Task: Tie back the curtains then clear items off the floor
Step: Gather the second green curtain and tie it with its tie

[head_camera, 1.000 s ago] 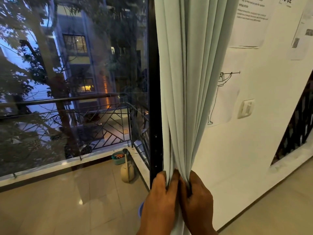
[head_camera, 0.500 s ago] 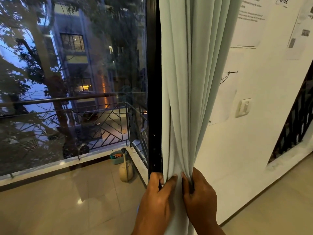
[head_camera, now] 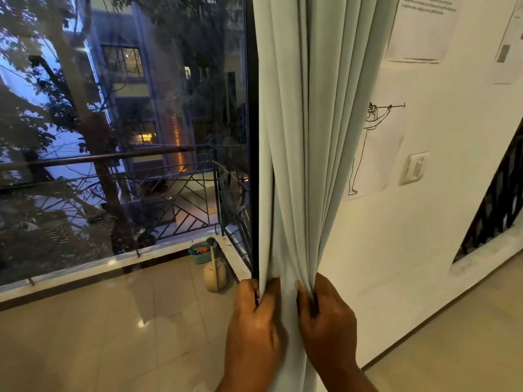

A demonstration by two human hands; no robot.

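Observation:
A pale grey-green curtain hangs in gathered folds beside the dark window frame. My left hand grips the curtain's left edge low down, fingers curled round the folds. My right hand grips the folds on the right side at the same height. The two hands are a little apart, with a strip of cloth stretched between them. No tie-back is in sight.
A large glass pane on the left looks onto a balcony with a metal railing, a teal basket and a beige jug. The white wall on the right carries papers and a switch. Tiled floor lies below.
My hands have spread slightly apart on the curtain, and the folds have shifted a bit to the right, showing more of the wall drawing than half a second ago.

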